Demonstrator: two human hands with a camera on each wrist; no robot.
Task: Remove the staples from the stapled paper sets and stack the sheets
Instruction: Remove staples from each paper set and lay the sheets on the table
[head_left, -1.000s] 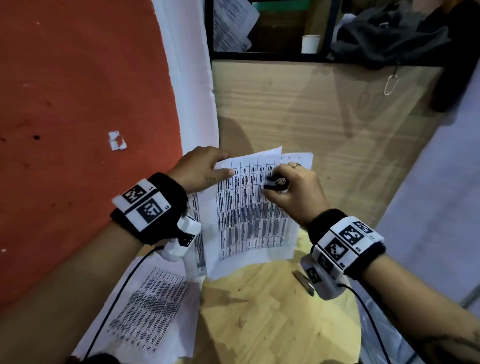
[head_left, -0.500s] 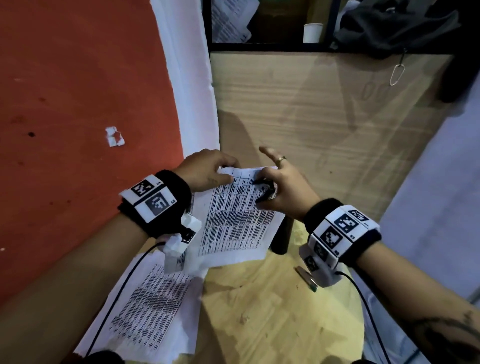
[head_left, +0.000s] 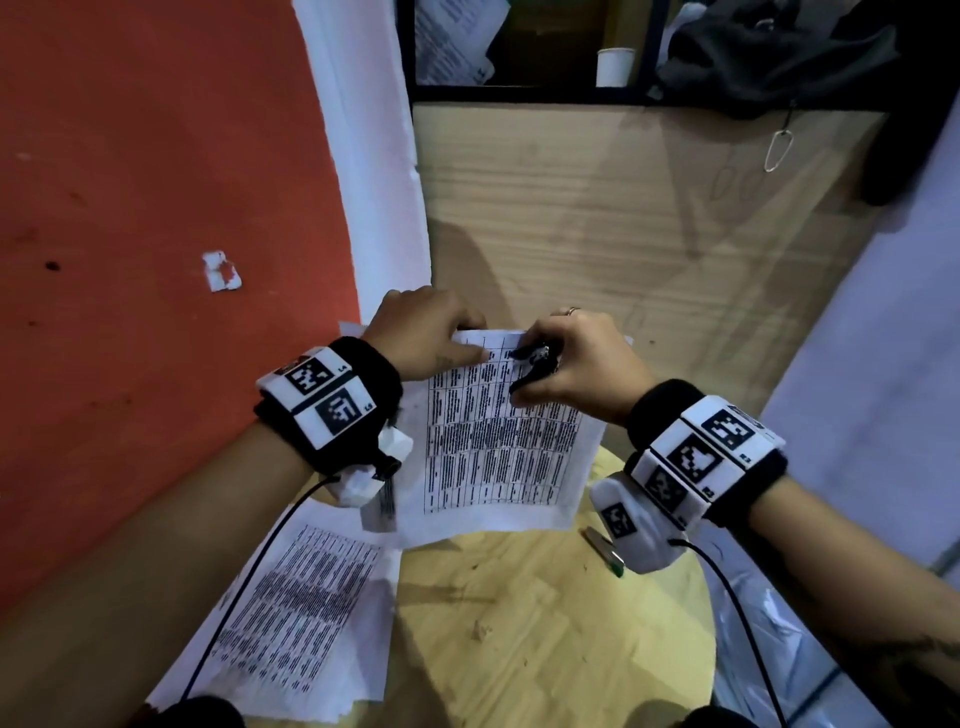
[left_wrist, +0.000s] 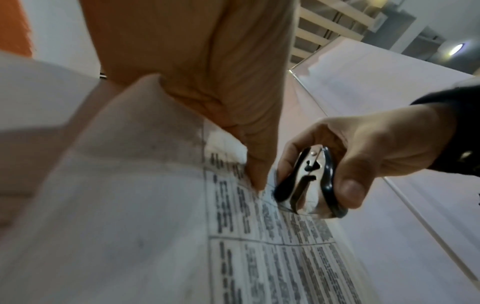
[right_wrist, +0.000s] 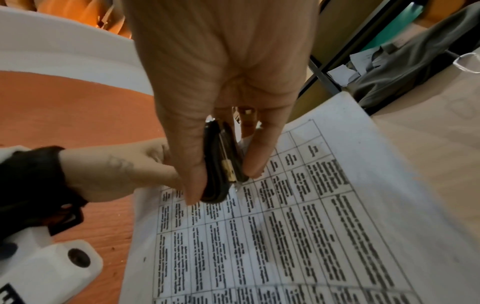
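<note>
The left hand (head_left: 426, 332) pinches the top-left corner of the stapled paper set (head_left: 498, 447), thumb on the printed face and fingers curled behind – the set is held up above the round wooden stool (head_left: 545, 623). The right hand (head_left: 582, 358) grips a black staple remover (left_wrist: 309, 181) between thumb and fingers (its metal claws touch the sheet near the top edge, just beside the left thumb). The staple itself is too small to make out. 1 loose printed sheet (head_left: 296, 613) lies on the stool's left side, overhanging the rim. A small metal clip (head_left: 605, 551) rests near the right wrist.
</note>
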